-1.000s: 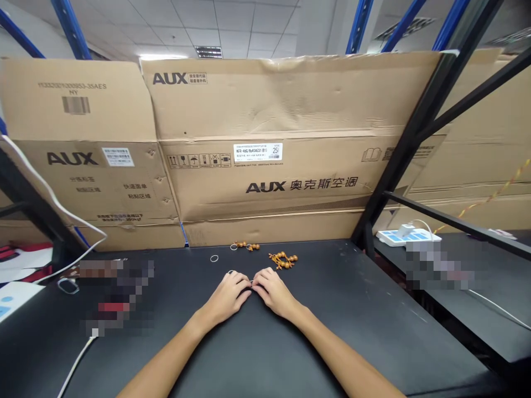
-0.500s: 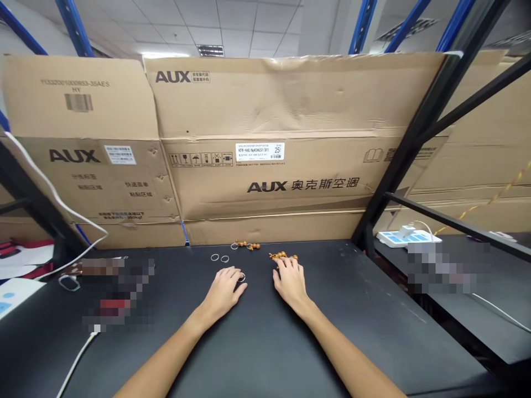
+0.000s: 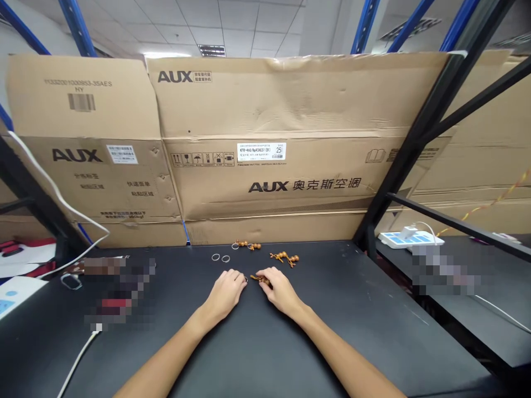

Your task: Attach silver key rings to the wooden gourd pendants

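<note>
Pinching knobbly brown charm (image 3: 264,281), right hand (image 3: 279,286), round ring (image 3: 246,279), left hand (image 3: 225,287)

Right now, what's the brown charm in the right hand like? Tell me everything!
The brown charm looks golden-brown, with a thin end and rounder, bead-like bits, maybe wood or plastic. The right hand holds it at the fingertips, on or just above the black table; I can't tell which. Its thin end points toward the left hand, not touching it. Fingers hide the rest.
</note>
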Available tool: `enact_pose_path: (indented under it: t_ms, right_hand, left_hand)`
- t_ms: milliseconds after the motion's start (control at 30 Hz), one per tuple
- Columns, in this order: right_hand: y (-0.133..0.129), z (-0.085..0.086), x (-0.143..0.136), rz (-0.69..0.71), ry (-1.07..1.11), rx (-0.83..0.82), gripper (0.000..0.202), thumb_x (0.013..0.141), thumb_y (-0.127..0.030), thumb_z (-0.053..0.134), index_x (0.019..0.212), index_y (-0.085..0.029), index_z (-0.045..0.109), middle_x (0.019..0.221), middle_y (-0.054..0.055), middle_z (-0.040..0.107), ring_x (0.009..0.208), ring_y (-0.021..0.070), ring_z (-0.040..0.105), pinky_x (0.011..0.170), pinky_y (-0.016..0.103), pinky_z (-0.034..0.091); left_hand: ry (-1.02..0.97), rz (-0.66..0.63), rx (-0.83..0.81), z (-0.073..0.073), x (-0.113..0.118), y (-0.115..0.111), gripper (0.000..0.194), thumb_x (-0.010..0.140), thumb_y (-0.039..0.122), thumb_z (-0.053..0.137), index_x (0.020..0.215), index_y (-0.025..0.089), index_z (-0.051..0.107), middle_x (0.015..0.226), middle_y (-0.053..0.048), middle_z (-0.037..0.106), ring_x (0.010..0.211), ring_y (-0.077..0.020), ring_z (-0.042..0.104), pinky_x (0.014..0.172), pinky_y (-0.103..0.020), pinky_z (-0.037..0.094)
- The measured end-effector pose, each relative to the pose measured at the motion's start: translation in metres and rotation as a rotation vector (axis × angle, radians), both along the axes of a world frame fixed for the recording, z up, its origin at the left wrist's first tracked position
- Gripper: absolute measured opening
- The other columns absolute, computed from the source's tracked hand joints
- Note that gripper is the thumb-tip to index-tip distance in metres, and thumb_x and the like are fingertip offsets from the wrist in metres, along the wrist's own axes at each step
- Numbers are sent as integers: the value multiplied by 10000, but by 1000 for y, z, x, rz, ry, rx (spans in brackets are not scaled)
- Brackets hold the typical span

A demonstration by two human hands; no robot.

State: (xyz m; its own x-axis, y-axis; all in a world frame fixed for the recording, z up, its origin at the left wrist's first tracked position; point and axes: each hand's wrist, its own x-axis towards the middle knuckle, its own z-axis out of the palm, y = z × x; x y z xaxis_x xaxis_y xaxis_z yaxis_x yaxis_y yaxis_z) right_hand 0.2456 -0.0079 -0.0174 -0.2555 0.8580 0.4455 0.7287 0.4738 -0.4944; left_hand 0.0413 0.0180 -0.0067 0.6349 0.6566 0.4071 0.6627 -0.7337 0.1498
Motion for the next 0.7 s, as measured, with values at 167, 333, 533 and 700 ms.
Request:
enact_pose_path:
  t_ms: [167, 333, 533, 700]
  right_hand:
    - [-3, 4, 1, 30, 21, -6, 227, 822, -227, 624, 1046, -205, 595, 939, 59, 636, 875, 212, 565, 805, 358, 468]
    - [-3, 3, 0, 51, 57, 21, 164, 887, -224, 522, 1029, -200, 598, 951, 63, 639, 885, 203, 565, 822, 359, 463]
    - [-1, 1, 1, 86, 20, 34, 197, 857, -118, 482, 979, -197, 615, 942, 64, 631, 883, 201, 546, 815, 356, 467]
    - [0, -3, 0, 102, 34, 22, 196, 841, -99, 489, 966, -194, 605, 932, 61, 607, 887, 198, 540, 808, 337, 474]
  left_hand:
    - [-121, -19, -131, 2, -2, 3, 224, 968, 243, 397, 914, 193, 609, 937, -65, 648, 892, -215, 563, 803, -369, 454]
    - [-232, -116, -200, 0, -2, 4, 231, 969, 213, 381, 879, 201, 594, 988, -57, 635, 928, -195, 550, 862, -352, 471]
    - [-252, -135, -237, -2, -2, 3, 219, 968, 202, 360, 893, 200, 565, 1013, -68, 613, 933, -190, 556, 861, -356, 481]
    - [-261, -113, -270, -1, -1, 3, 207, 959, 209, 380, 875, 203, 569, 1017, -64, 626, 934, -188, 572, 859, -353, 482]
